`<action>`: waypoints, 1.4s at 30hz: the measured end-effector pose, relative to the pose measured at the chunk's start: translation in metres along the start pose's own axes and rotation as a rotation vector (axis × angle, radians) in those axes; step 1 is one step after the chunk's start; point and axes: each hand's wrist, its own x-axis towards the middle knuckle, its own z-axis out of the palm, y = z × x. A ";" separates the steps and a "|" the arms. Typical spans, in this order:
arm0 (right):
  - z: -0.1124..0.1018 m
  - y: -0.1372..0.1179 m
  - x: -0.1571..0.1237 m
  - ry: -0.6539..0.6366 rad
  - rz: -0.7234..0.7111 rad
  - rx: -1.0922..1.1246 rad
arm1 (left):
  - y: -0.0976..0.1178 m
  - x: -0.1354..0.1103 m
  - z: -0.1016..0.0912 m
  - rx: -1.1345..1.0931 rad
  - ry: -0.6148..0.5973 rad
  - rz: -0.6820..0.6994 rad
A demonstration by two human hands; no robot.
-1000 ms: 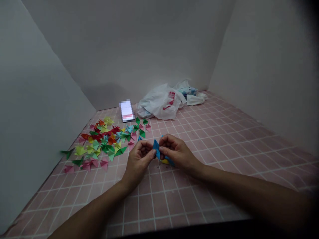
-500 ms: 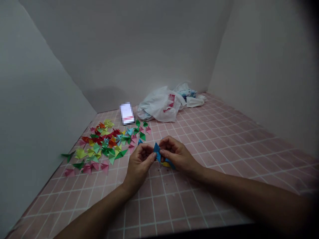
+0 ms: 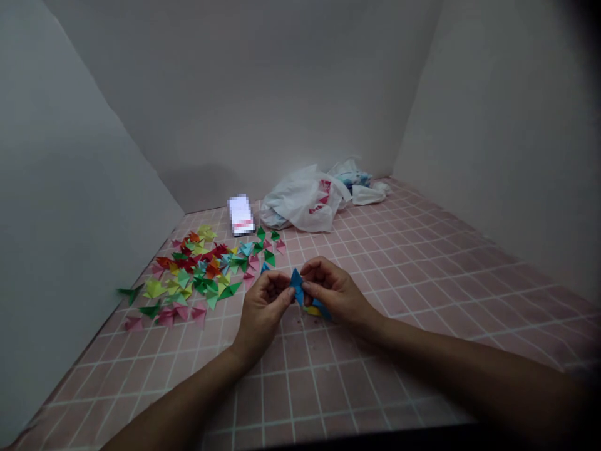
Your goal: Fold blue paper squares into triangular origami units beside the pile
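Observation:
Between my two hands is a small piece of folded blue origami paper (image 3: 297, 287), its pointed tip upward. My left hand (image 3: 268, 300) pinches its left edge between thumb and fingers. On the opposite edge, my right hand (image 3: 331, 289) grips it in the same way, fingers curled. Yellow paper (image 3: 312, 310) and another bit of blue paper (image 3: 322, 309) lie under my right hand, partly hidden by it. Just beyond my left hand a further blue paper piece (image 3: 265, 267) shows in part.
Many-coloured folded paper cranes (image 3: 205, 285) are spread on the left of the pink checked cloth (image 3: 357, 388). Behind them lies a phone with a lit screen (image 3: 241, 214). A white plastic bag (image 3: 305, 200) and crumpled packaging (image 3: 359, 181) rest near the back wall.
The view has shifted very slightly. Both hands keep their pinch on the blue paper, with hardly any movement visible.

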 end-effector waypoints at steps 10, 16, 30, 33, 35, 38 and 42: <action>-0.001 0.000 0.000 0.016 -0.006 -0.081 | 0.000 -0.002 0.001 0.082 -0.004 0.020; 0.000 -0.001 0.000 0.022 0.019 -0.066 | 0.003 -0.006 0.000 0.118 -0.026 0.033; -0.002 -0.006 0.001 -0.024 0.117 -0.027 | 0.002 -0.004 -0.001 -0.063 -0.065 -0.088; -0.003 -0.004 0.001 -0.033 0.142 0.026 | 0.001 -0.002 -0.001 -0.105 -0.066 -0.105; -0.004 -0.002 0.001 -0.049 0.181 0.078 | 0.000 -0.001 -0.001 -0.118 -0.072 -0.111; -0.005 0.001 0.001 -0.076 0.244 0.152 | -0.001 0.000 -0.002 -0.122 -0.091 -0.123; -0.005 0.002 0.000 -0.084 0.261 0.187 | -0.001 0.000 -0.003 -0.130 -0.093 -0.131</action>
